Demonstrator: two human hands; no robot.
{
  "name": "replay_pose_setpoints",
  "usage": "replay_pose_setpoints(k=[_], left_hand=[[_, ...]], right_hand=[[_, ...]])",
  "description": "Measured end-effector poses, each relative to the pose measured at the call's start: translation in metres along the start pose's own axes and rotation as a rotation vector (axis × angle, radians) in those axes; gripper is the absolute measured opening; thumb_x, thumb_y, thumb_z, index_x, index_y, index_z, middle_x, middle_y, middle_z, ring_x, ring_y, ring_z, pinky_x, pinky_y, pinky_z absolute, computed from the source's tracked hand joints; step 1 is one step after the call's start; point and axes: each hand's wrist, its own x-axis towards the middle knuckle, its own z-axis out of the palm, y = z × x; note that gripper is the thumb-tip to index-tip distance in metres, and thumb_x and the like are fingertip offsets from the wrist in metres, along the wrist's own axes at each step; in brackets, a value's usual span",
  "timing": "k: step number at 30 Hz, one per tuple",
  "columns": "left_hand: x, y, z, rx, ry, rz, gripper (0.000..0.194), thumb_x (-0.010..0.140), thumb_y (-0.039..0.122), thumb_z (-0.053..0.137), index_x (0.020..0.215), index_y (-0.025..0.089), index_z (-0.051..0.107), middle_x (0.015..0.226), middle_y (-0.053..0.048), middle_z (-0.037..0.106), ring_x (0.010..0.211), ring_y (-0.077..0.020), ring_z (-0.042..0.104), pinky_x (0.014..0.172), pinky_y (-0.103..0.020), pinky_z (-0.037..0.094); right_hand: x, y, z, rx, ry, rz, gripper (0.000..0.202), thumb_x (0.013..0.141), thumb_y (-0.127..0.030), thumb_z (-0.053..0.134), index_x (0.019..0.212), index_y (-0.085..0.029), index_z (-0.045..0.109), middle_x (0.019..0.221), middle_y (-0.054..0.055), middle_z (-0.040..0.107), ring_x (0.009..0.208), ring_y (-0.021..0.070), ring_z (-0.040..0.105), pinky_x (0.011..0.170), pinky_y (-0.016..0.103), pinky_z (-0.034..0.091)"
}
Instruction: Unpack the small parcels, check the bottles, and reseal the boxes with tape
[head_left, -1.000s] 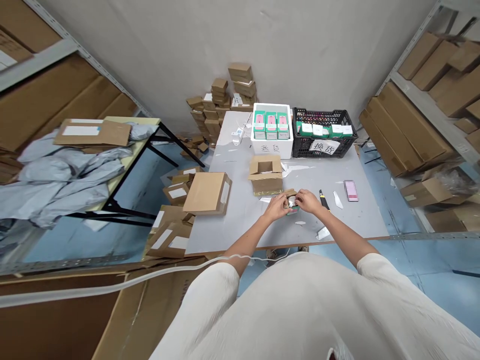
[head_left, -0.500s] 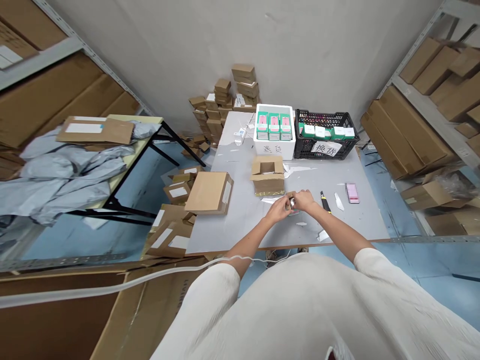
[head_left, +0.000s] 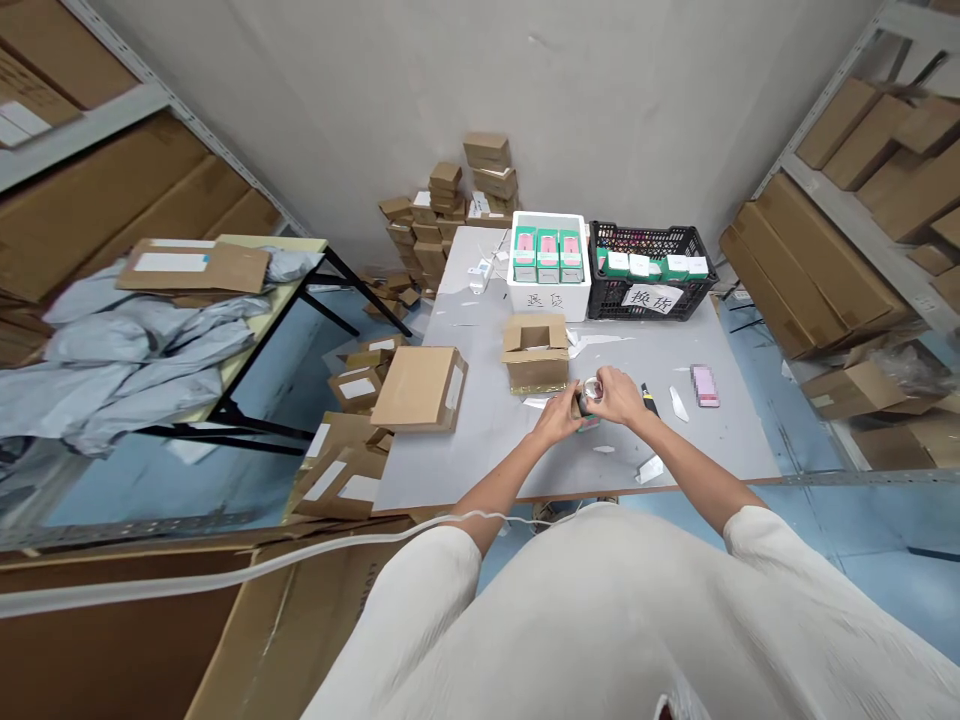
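Near the front of the grey table [head_left: 487, 460], my right hand [head_left: 618, 397] grips a small shiny round item [head_left: 592, 388] by its sides. My left hand [head_left: 558, 415] holds a small box with a green part [head_left: 589, 424] just below and left of that item; the fingers hide much of it. An open cardboard box [head_left: 535, 372] stands just beyond my left hand. The black and yellow cutter [head_left: 649, 401] lies right of my right hand, partly hidden by it.
A closed carton [head_left: 420, 388] sits at the table's left. Behind are a white bin [head_left: 551, 298] and a black crate [head_left: 651, 305] with green boxes. A phone [head_left: 705, 386] and paper scraps [head_left: 678, 404] lie right. A cable [head_left: 300, 553] crosses before me.
My right hand has risen slightly away from my left, and the shiny round item has moved up and right with it, showing more clearly. The cutter is now more covered.
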Motion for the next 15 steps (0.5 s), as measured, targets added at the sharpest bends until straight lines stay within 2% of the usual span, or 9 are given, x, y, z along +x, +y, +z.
replay_pose_setpoints(k=[3, 7, 12, 15], left_hand=[[0.004, -0.001, -0.001, 0.082, -0.042, -0.003, 0.098, 0.076, 0.029, 0.088, 0.164, 0.026, 0.045, 0.153, -0.015, 0.065, 0.143, -0.0394, 0.059, 0.120, -0.052, 0.046], [0.005, 0.006, -0.005, 0.128, -0.062, -0.030, 0.091, 0.078, 0.036, 0.090, 0.159, 0.027, 0.051, 0.152, -0.015, 0.062, 0.145, -0.0423, 0.054, 0.121, -0.054, 0.041], [0.011, 0.032, -0.014, 0.124, 0.035, -0.032, 0.077, 0.086, 0.052, 0.087, 0.155, 0.030, 0.060, 0.163, -0.015, 0.052, 0.154, -0.0435, 0.042, 0.125, -0.055, 0.033], [0.022, 0.048, -0.019, 0.090, 0.079, -0.048, 0.076, 0.087, 0.053, 0.086, 0.154, 0.028, 0.061, 0.154, -0.015, 0.060, 0.146, -0.0417, 0.050, 0.122, -0.054, 0.038]], right_hand=[[0.006, 0.011, -0.010, 0.163, 0.093, -0.004, 0.036, 0.089, -0.036, 0.061, 0.122, -0.023, 0.054, 0.109, 0.009, 0.066, 0.091, 0.0273, 0.064, 0.080, 0.035, 0.048], [0.014, 0.023, -0.022, 0.297, 0.218, -0.038, 0.042, 0.089, -0.035, 0.062, 0.128, -0.022, 0.050, 0.112, 0.009, 0.064, 0.095, 0.0254, 0.064, 0.088, 0.036, 0.052], [0.026, 0.028, -0.038, 0.448, 0.320, 0.029, 0.045, 0.092, -0.038, 0.064, 0.132, -0.022, 0.048, 0.111, 0.008, 0.064, 0.096, 0.0245, 0.064, 0.092, 0.038, 0.054], [0.036, 0.030, -0.041, 0.602, 0.398, 0.087, 0.047, 0.094, -0.044, 0.066, 0.133, -0.024, 0.050, 0.109, 0.006, 0.065, 0.095, 0.0238, 0.065, 0.090, 0.038, 0.056]])
